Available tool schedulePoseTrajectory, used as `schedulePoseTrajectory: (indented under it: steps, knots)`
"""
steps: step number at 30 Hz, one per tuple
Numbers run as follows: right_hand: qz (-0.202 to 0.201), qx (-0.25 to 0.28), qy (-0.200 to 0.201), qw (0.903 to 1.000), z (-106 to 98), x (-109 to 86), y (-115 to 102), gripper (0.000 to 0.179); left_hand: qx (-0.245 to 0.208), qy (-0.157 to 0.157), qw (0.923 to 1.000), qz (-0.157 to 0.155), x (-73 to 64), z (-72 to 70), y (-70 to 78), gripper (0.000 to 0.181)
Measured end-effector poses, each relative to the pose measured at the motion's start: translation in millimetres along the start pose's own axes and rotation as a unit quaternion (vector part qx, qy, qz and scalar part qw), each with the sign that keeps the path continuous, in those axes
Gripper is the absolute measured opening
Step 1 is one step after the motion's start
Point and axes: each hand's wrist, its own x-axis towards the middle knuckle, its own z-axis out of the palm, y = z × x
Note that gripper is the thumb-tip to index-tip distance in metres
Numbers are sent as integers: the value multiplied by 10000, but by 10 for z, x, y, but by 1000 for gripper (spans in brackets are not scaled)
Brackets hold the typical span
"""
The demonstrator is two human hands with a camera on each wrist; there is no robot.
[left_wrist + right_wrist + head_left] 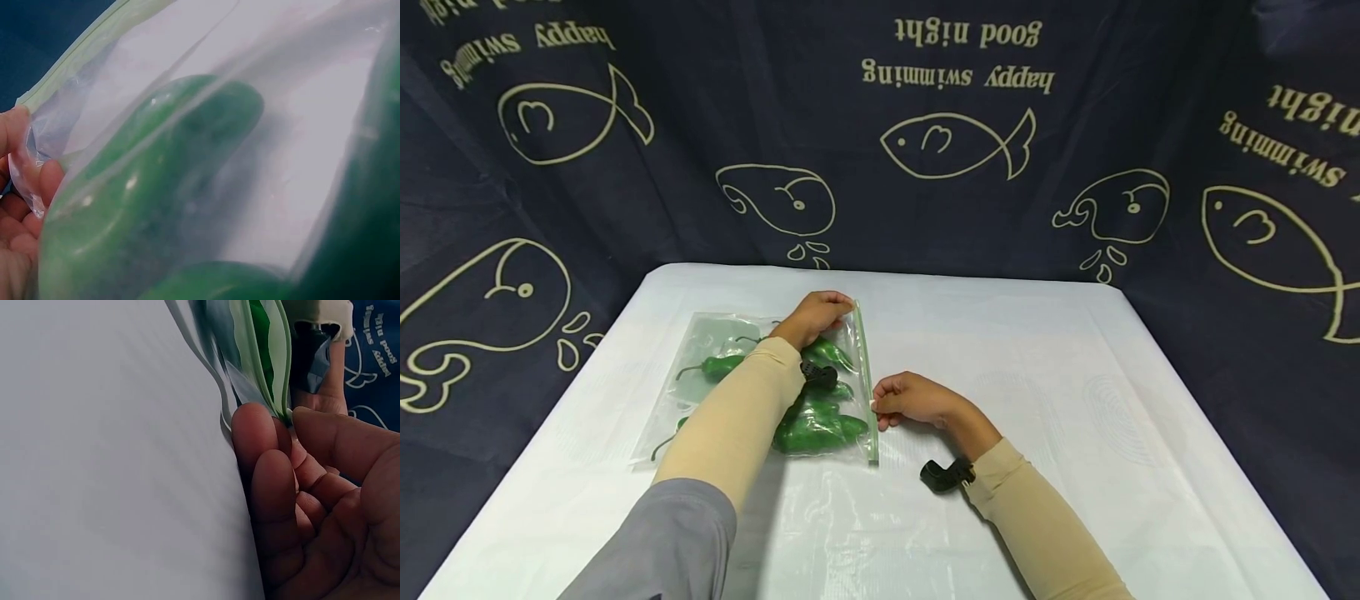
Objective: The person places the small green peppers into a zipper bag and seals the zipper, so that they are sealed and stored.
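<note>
A clear zip bag (655, 425) with a pale green zip strip (862, 367) lies flat on the table's left half. Several green peppers (820, 432) with long stems are inside it. My left hand (820, 315) reaches across the bag and pinches its far corner by the zip end; in the left wrist view thumb and fingers grip the clear film beside a pepper (181, 137). Near the strip's closer half, my right hand (917, 400) pinches the zip edge between thumb and fingertips. The right wrist view shows the strip's two lips (247, 344) parted above that pinch, with green between them.
A white cloth covers the table (1037, 350). Behind and at both sides hangs a dark blue curtain (850, 233) printed with fish and whales. Black wrist cameras (946, 475) sit at both wrists, the left one close over the bag.
</note>
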Motion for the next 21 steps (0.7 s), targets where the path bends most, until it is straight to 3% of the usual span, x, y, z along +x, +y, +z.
schedulePoseTrajectory:
  steps: [21]
  knots:
    - [49,-235,-167,9996,80,-164,14,12,-75,-28,9999,129,24,1,-26,17]
